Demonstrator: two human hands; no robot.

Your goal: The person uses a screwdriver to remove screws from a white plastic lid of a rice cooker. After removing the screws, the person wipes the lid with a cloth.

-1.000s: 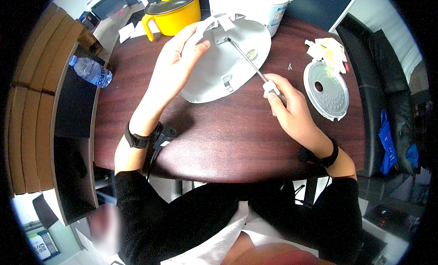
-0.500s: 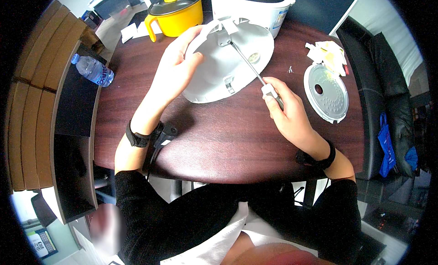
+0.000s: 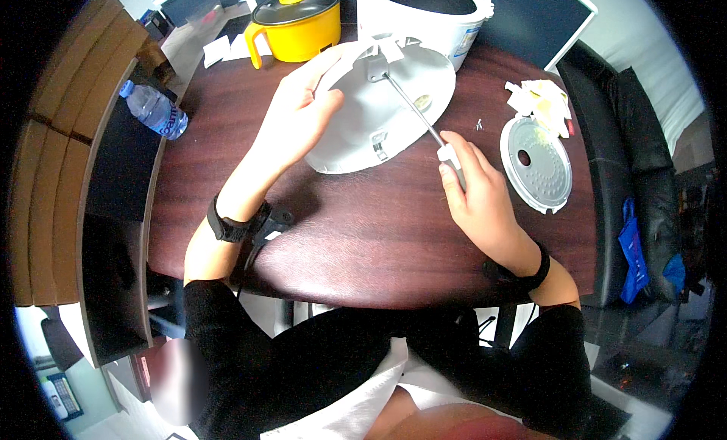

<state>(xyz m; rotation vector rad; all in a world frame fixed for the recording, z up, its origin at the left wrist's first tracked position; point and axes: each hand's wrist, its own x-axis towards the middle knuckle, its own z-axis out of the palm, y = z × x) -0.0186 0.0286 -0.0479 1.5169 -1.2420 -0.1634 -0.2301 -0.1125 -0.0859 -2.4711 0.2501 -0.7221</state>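
Observation:
My left hand (image 3: 299,110) grips the left rim of a pale oval plastic lid (image 3: 352,129), its hollow inner side facing up and tilted above the table. The thumb lies over the edge, while the other fingers are partly hidden behind it. In my right hand (image 3: 477,198) is a screwdriver (image 3: 424,119), held by its grey-and-white handle. Its metal shaft slants up and left, and the tip meets a bracket (image 3: 376,69) near the lid's far edge. Several small screws (image 3: 478,125) lie on the table right of the lid.
Behind the lid stand a white cooker body (image 3: 416,20) and a yellow pot (image 3: 299,35). A grey perforated disc (image 3: 541,175) and crumpled wipes (image 3: 541,103) lie at the right. A water bottle (image 3: 155,110) is at the left edge; a black cable plug (image 3: 279,219) sits near my left wrist.
The whole view has shifted slightly. Both hands keep their holds, and the screwdriver tip stays at the bracket; my right hand has turned a little around the handle.

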